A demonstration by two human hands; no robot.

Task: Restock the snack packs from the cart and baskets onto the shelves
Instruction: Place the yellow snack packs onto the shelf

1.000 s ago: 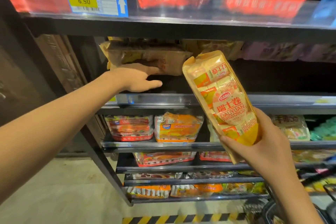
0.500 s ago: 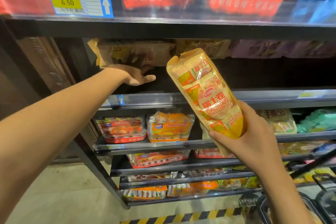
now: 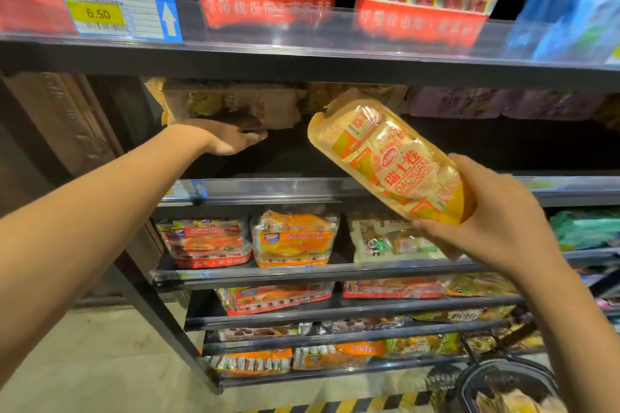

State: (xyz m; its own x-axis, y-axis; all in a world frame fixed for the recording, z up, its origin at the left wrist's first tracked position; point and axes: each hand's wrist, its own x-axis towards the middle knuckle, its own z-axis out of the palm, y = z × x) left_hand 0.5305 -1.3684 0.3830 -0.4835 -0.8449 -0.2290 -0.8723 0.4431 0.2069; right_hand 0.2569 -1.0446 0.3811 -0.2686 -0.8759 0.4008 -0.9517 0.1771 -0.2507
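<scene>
Right hand (image 3: 496, 221): grips the lower end of the yellow snack pack (image 3: 389, 166) — thumb along the near edge, fingers curled round the far side.
Yellow snack pack: held in the air in front of the dark shelf (image 3: 352, 189), tilted, top end pointing up and left toward the opening; it touches no shelf.
Left hand (image 3: 228, 139): reaches into the dark shelf, fingers nearly straight and close together, under the brown pack (image 3: 231, 104) at the back; fingertips sit at its lower edge, though contact cannot be told in the shadow.
Brown pack: lies at the rear left of the dark shelf, just under the shelf above.
Price tag (image 3: 119, 13): on the upper shelf rail, reads 6.50, with an up arrow.
Basket (image 3: 506, 386): bottom right on the floor, only partly in view.
Change from a second ago: the left hand is deeper inside the shelf — its thumb no longer rests at the front edge; the yellow snack pack leans further left and stands closer to the opening.
</scene>
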